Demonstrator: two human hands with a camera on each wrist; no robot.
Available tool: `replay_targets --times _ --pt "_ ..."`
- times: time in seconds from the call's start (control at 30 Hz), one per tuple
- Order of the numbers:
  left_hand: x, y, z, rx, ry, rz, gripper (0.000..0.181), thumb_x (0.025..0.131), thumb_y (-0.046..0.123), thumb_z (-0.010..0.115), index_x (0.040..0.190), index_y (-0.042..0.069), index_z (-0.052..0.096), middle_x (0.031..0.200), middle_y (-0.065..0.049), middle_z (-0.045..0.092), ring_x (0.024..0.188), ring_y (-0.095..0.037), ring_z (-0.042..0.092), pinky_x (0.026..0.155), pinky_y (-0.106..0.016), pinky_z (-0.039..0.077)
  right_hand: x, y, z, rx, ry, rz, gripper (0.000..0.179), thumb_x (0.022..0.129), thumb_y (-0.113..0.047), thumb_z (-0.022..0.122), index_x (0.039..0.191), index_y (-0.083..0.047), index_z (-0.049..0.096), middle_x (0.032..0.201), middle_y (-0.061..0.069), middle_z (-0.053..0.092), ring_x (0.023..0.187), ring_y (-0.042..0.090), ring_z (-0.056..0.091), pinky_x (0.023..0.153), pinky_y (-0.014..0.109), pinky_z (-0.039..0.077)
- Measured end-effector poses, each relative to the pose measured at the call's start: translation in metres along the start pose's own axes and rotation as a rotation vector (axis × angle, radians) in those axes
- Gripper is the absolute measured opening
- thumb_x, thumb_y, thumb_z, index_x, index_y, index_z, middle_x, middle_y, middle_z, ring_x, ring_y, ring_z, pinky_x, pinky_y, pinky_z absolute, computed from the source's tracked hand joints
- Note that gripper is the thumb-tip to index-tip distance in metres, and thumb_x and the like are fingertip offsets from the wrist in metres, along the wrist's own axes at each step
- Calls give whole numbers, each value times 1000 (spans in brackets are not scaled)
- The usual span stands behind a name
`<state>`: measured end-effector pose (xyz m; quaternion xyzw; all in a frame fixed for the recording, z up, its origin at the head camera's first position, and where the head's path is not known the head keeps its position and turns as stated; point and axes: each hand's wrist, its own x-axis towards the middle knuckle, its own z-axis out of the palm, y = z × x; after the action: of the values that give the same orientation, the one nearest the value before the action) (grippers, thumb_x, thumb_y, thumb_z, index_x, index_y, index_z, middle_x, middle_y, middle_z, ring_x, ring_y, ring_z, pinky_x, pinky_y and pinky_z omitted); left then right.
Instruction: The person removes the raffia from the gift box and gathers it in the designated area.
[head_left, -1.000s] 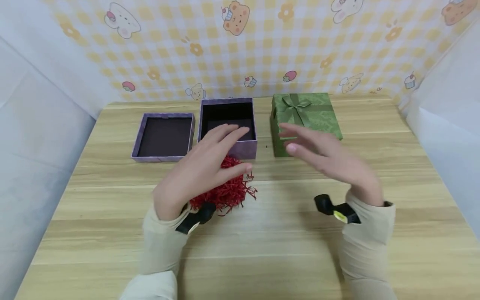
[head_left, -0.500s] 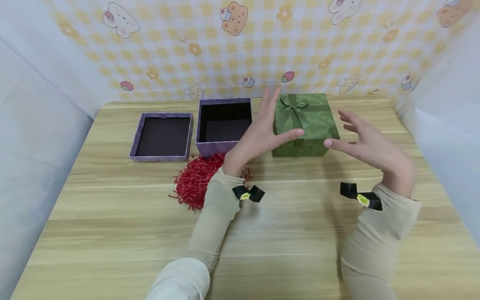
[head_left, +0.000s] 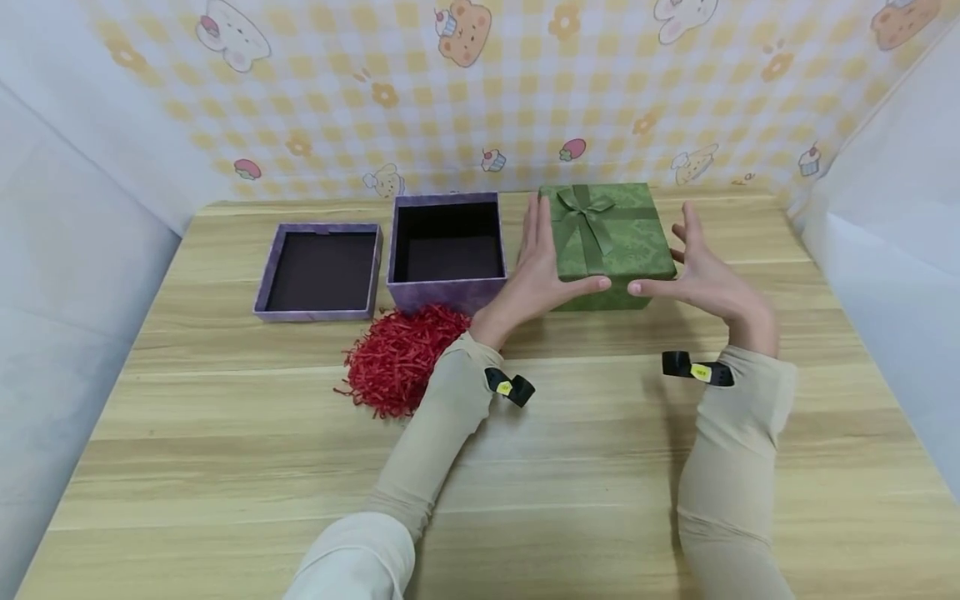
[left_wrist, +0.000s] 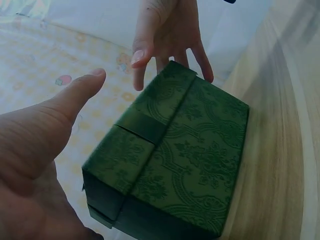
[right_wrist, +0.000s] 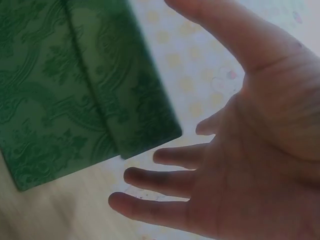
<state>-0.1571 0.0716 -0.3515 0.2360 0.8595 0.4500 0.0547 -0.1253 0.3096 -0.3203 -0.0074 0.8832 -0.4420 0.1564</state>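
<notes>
A lidded green gift box with a ribbon bow stands at the back right of the table. My left hand is at the box's left side, fingers straight and thumb stretched across its front. On the opposite side my right hand is spread, its thumb pointing in toward the left thumb. In the right wrist view a gap shows between the box and the right palm. The left wrist view has the box between both hands, its lid seated on the base. Neither hand grips anything.
Left of the green box stands an uncovered purple box with a dark inside. Its purple lid lies upturned farther left. A heap of red shredded paper sits in front of the purple box, beside the left forearm. A patterned cloth hangs behind.
Both hands first moved right, away from the purple box and red shreds, to the green box. Since then the right hand has come leftward, closer to the box's right side.
</notes>
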Motion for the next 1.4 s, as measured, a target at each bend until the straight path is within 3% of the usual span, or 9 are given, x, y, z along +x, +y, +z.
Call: replay_targets --times 0.13,0.3,0.4,0.6,0.83,1.2,1.4 --pt "0 -3 1 -17 -33 -23 125 73 57 70 144 12 -23 147 4 -33 134 -11 -25 110 -33 2 5 4 1 -17 -48 20 123 79 -31 75 139 -29 -33 153 17 -8 137 40 9 104 58 18" --pt "1 -6 3 -61 -68 -56 125 74 57 70 144 14 -25 149 -1 -30 132 -7 -26 111 -34 6 10 9 6 46 -84 -7 115 79 -26 75 146 -25 -19 152 16 3 136 32 11 105 55 16" --pt "2 -9 5 -70 -77 -74 125 74 54 71 144 12 -23 150 -3 -28 132 -7 -24 110 -32 6 12 11 9 72 -78 -22 111 80 -25 75 148 -27 -12 152 13 4 136 30 12 105 54 17" --pt "5 -15 8 -98 -57 -124 121 76 49 72 146 7 -18 152 -8 -21 135 -9 -16 109 -28 12 13 11 9 68 -62 -11 111 80 -25 74 148 -25 -14 153 15 2 137 32 9 106 55 14" --pt "6 -17 10 -91 -82 -177 122 75 51 72 146 7 -17 152 -8 -20 137 -13 -11 109 -31 16 17 11 8 66 -49 1 105 82 -27 72 149 -16 -8 149 20 16 134 34 17 105 55 16" --pt "8 -20 11 -121 -127 -167 125 75 45 75 144 8 -22 152 -8 -19 139 -17 -5 110 -31 16 19 15 9 67 -58 -70 100 80 -27 75 150 -19 5 146 11 26 129 26 27 104 50 22" --pt "8 -19 10 -93 -129 -159 123 76 41 76 144 6 -21 152 -10 -17 139 -17 -3 109 -26 17 19 14 10 68 -61 -85 97 80 -24 75 150 -16 9 143 11 31 127 26 31 102 49 24"
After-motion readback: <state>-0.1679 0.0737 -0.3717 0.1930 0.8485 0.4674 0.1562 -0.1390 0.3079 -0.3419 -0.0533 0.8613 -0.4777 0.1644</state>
